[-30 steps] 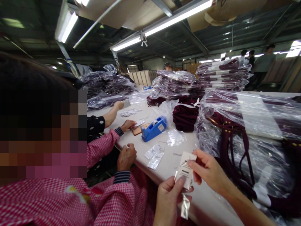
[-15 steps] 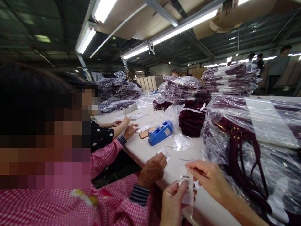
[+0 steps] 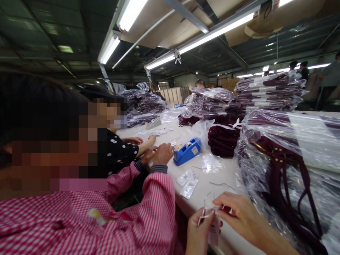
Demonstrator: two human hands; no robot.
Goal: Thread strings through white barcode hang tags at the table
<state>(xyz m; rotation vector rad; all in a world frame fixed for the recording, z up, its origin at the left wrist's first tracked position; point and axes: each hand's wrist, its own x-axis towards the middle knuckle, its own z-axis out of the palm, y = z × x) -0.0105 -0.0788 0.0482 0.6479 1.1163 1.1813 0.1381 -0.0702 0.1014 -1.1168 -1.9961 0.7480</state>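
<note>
Near the table's front edge, my left hand [image 3: 199, 226] pinches a white hang tag in a clear sleeve [image 3: 214, 236], which hangs partly hidden below the fingers. Thin pale strings [image 3: 205, 203] loop above it. Beside it on the right, my right hand [image 3: 236, 212] has thumb and forefinger closed on the strings. Loose strings [image 3: 221, 184] lie on the table just beyond my fingers. Farther off are more tags in clear sleeves [image 3: 190, 187] with their own string.
A blue tape dispenser [image 3: 187, 152] and a clear plastic bag [image 3: 212, 163] rest on the white table [image 3: 170, 173]. Bagged maroon garments [image 3: 281, 152] crowd the right, with a folded maroon garment [image 3: 222, 140] beside them. At left, a co-worker in a checked sleeve [image 3: 159, 198] reaches across the table.
My fingers have shifted from the tag's printed face to its strings, and the tag has dropped lower. The co-worker's near hand has left the tags on the table and moved farther away.
</note>
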